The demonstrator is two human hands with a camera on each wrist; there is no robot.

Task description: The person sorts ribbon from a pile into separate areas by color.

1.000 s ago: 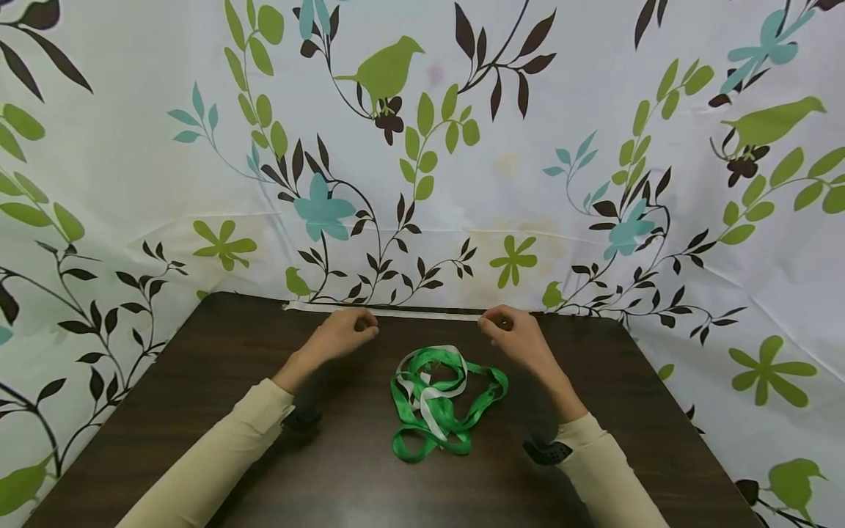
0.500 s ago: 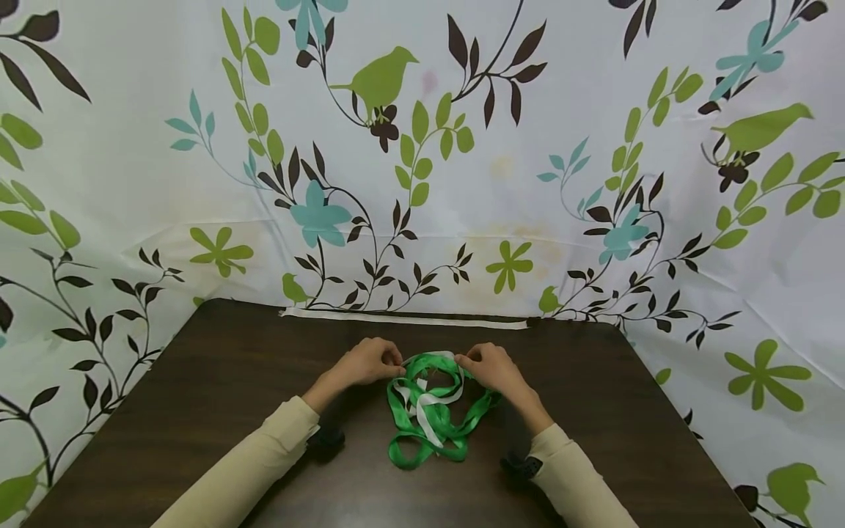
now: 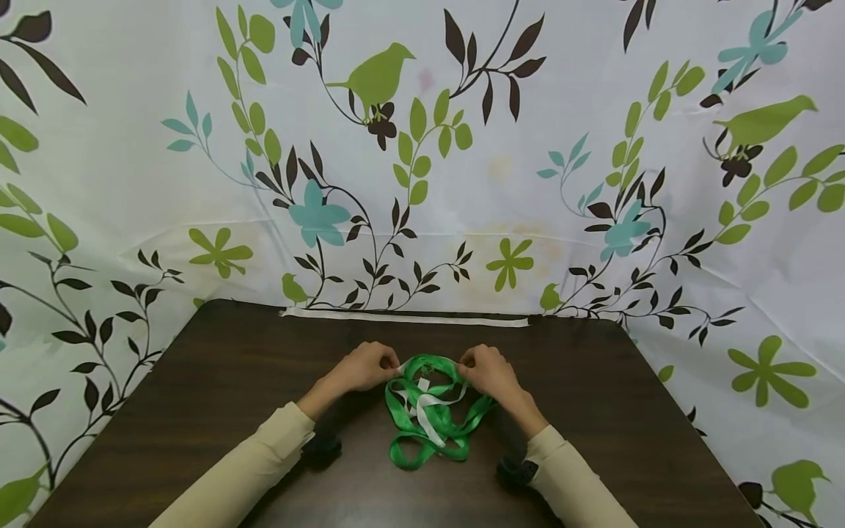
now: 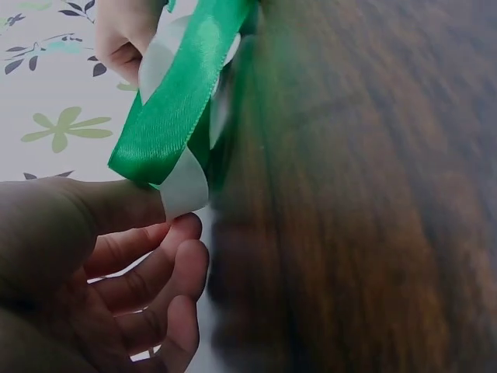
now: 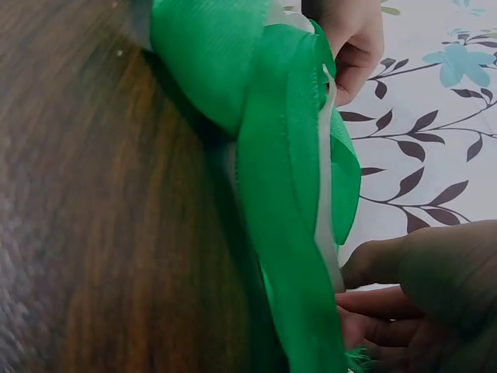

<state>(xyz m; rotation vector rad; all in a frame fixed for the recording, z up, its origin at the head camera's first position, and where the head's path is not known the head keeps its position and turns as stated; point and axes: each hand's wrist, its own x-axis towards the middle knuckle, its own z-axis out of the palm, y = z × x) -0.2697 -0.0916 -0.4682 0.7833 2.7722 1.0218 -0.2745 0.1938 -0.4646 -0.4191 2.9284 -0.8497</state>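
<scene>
A loose heap of green ribbon (image 3: 401, 416) tangled with white ribbon (image 3: 430, 424) lies mid-table in the head view. At its far left side my left hand (image 3: 367, 367) pinches the white ribbon; the left wrist view shows that white end (image 4: 185, 188) between thumb and fingertip, beside a green length (image 4: 175, 101). Across the heap, my right hand (image 3: 490, 372) pinches the white ribbon at the far right side. Up close in the right wrist view, the white edge (image 5: 324, 171) runs to the thumb behind green ribbon (image 5: 279, 179), partly hiding the fingertips.
A straight white strip (image 3: 403, 317) lies along the back edge of the dark wooden table (image 3: 251, 359). Behind the table hangs a patterned cloth (image 3: 264, 183) with leaves and birds. Dark wrist-worn devices sit under both forearms.
Both hands have come back from the white strip at the table's rear edge to the heap. They now pinch the white ribbon, its far part drawn slightly between them.
</scene>
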